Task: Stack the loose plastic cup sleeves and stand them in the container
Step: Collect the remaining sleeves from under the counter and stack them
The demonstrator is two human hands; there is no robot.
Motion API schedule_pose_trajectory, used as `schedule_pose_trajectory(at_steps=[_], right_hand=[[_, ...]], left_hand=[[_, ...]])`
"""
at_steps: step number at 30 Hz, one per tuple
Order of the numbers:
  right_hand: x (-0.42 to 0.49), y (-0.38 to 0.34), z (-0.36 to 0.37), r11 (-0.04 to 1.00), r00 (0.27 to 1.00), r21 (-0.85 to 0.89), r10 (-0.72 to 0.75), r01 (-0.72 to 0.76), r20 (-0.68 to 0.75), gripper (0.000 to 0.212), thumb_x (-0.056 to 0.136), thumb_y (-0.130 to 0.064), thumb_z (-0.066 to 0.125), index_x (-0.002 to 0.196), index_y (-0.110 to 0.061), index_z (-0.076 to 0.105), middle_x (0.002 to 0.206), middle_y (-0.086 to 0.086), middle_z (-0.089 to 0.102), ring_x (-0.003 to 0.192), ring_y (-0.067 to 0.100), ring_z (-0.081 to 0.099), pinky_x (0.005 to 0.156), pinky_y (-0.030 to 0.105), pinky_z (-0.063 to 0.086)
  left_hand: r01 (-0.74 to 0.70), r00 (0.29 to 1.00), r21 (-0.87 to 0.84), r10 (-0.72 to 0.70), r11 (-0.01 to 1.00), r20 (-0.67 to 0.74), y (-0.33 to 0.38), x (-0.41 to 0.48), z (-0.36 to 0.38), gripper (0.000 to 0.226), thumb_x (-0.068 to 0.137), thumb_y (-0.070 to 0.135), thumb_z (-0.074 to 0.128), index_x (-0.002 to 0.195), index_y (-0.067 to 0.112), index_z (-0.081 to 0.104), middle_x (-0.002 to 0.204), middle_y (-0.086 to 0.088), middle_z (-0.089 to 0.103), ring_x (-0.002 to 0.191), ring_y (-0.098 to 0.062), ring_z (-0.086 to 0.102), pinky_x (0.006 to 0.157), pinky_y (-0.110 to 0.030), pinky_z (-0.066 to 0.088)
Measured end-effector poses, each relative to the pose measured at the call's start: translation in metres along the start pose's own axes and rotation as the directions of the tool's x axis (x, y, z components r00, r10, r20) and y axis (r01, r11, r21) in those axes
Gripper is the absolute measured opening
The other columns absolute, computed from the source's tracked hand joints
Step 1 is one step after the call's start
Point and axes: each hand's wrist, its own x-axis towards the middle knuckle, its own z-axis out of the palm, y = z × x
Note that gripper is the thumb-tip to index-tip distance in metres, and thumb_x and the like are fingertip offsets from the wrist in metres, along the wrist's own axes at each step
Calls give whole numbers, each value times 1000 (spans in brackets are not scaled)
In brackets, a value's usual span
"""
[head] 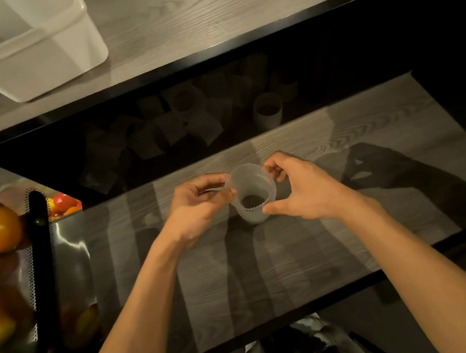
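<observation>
Now | left hand [201, 200], right hand [299, 193] hold sleeve stack [254, 194] rim | over shelf [301, 257]

The counter [281, 143] is showing grey wood grain. The cup sleeve [252, 179] is looking translucent white, the container [31, 65] plain white.

Your cup sleeve [254, 194]: translucent frosted plastic, ribbed wall. Worktop [271, 262] under the cup sleeve: grey wood grain, matt. Container [29, 56], beyond the cup sleeve to its left: white plastic, smooth, dull sheen. Perforated panel [30, 271], far left of the cup sleeve: shiny metal.
</observation>
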Motion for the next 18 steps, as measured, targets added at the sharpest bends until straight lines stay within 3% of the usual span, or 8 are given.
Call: schedule_pose_trajectory(at_steps=[4, 7, 10, 13, 16, 18], right_hand=[[2, 2, -7, 998, 996, -45, 54, -50, 77, 84, 72, -29, 88, 141, -34, 40, 124, -12, 47, 111, 8, 50, 87, 24, 45], [5, 9, -20, 992, 985, 31, 120, -125, 124, 98, 78, -12, 84, 154, -36, 27, 126, -7, 43, 112, 11, 48, 77, 17, 45], [11, 20, -32, 956, 978, 224, 164, -189, 126, 91, 79, 2, 78, 150, -37, 37, 116, -4, 48, 102, 13, 52, 73, 20, 51], [24, 37, -36, 906, 978, 371, 209, -203, 23, 74, 82, 8, 71, 142, -31, 49, 109, -1, 52, 90, 13, 51, 78, 27, 51], [48, 52, -41, 872, 962, 442, 266, -212, -62, 49, 92, -2, 66, 135, -22, 54, 114, 2, 56, 97, 13, 56, 73, 19, 45], [66, 61, -46, 848, 941, 473, 323, -240, -101, 41, 95, -8, 64, 132, -23, 56, 120, -3, 59, 110, 14, 59, 78, 21, 47]], left_hand=[[37, 999, 22, -37, 999, -30, -1, 10, 5, 27, 89, 11, 75, 116, 12, 71, 112, -1, 73, 101, -13, 71, 87, -26, 58], [33, 996, 64, -28, 997, -79, 5, 25, 6, 21, 93, 20, 72, 114, 19, 71, 109, 4, 72, 101, -4, 68, 87, -24, 55], [45, 996, 81, -38, 996, -85, 14, 43, 10, 14, 96, 24, 69, 109, 24, 73, 107, 10, 72, 96, 4, 67, 78, -16, 50], [43, 994, 98, -33, 994, -106, 19, 66, 18, 13, 99, 28, 65, 108, 27, 73, 109, 10, 72, 101, 1, 67, 83, -18, 51], [57, 994, 118, -45, 991, -102, 28, 94, 27, 18, 98, 30, 66, 114, 26, 72, 113, 10, 71, 106, -2, 66, 94, -24, 54], [85, 994, 111, -77, 990, -77, 37, 114, 34, 26, 98, 30, 67, 123, 22, 70, 117, 10, 70, 110, -3, 66, 102, -28, 52]])
